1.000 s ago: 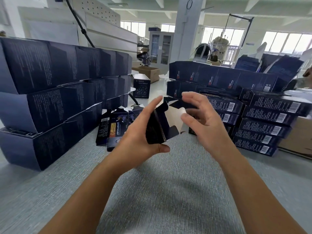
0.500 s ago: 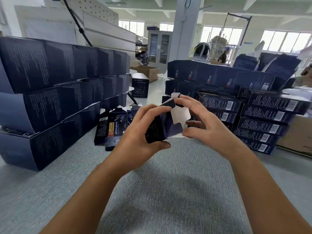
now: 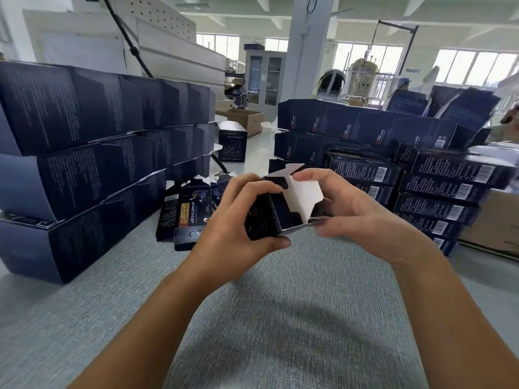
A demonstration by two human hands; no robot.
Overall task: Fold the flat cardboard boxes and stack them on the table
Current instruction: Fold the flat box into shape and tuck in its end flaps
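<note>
A small dark cardboard box [image 3: 276, 217] is held above the grey table [image 3: 280, 318], its open end with white inner flaps facing me. My left hand [image 3: 238, 220] grips its left side, thumb under the bottom edge. My right hand [image 3: 354, 211] pinches the white end flaps, fingers curled over the top flap. A pile of flat dark boxes [image 3: 185, 211] lies on the table just behind my left hand. Folded boxes stand stacked three high at the left [image 3: 84, 169], and more are stacked at the right [image 3: 438, 189].
One folded box [image 3: 232, 145] stands upright at the back between the stacks. Brown cartons sit at the far back [image 3: 247, 119] and at the right edge [image 3: 497, 223]. A person in a blue cap [image 3: 404, 84] is far behind the right stack.
My right hand has come in from open air onto the box's end and closed on the white flaps. The box has risen slightly and turned its open end more toward me.
</note>
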